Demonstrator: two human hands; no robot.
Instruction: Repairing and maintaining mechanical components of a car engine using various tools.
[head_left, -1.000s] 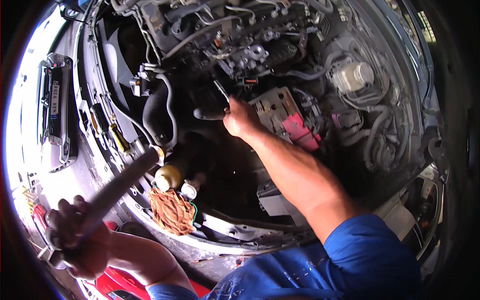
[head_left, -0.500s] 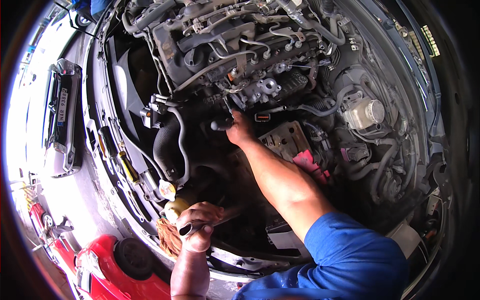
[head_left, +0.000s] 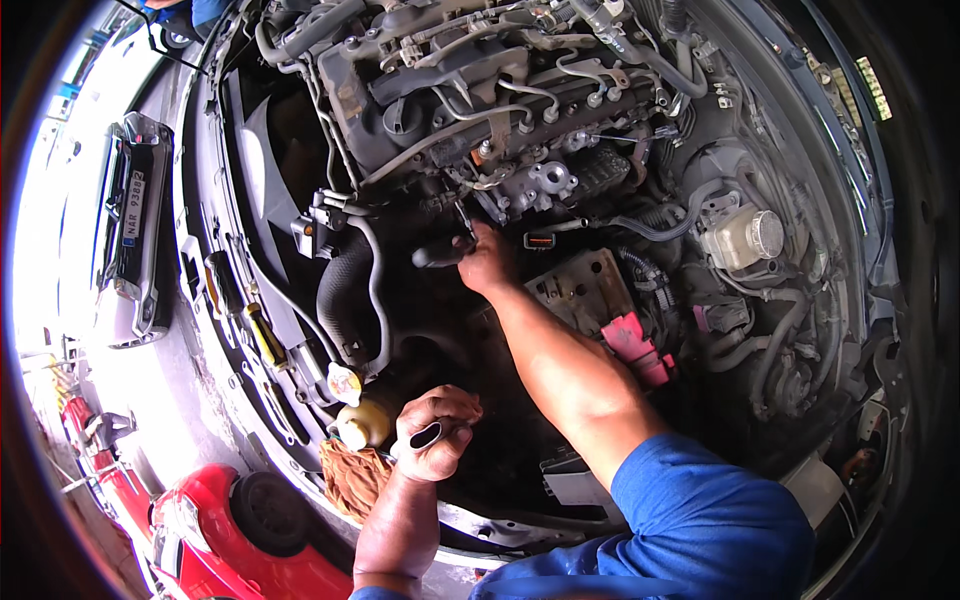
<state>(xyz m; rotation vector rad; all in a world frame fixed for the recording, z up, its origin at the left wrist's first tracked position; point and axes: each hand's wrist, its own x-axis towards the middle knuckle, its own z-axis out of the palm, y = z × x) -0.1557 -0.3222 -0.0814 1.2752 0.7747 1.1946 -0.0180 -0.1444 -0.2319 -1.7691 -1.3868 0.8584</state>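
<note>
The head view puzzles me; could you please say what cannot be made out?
In the head view:
Hollow metal tube: far end, behind the left hand.
Slim silver shaft: tip, lost in shadow beyond the right hand.
Crumpled brown cloth: right side, behind the left forearm.
Red car: lower part, cut by the bottom edge.

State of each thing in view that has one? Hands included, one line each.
Left hand: closed around the metal tube
Metal tube: held, hollow end facing the camera
Right hand: closed on the dark-ended tool
Dark-ended tool: held, down among engine parts
Yellow-and-black screwdriver: lying unheld
Brown cloth: crumpled
White reservoir: capped
Orange-lined connector: appears unplugged
</note>
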